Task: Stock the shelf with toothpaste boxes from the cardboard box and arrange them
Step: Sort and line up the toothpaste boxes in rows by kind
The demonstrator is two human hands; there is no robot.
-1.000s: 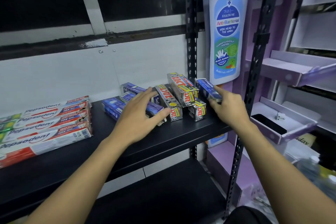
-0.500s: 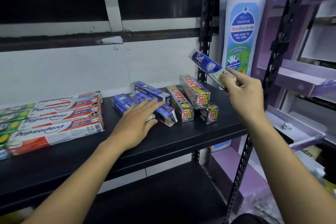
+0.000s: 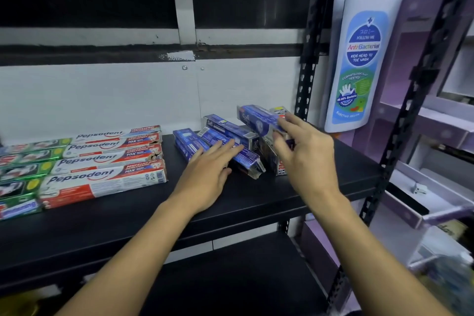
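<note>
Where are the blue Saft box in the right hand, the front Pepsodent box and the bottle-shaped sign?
Blue Saft box (image 3: 256, 119): head view, its printed face.
Front Pepsodent box (image 3: 107, 174): head view, middle of its top.
Bottle-shaped sign (image 3: 363, 59): head view, its blue label.

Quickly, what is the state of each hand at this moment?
Left hand: open, straight fingers resting on the blue boxes on the shelf.
Right hand: grips a blue box, held above the others.
</note>
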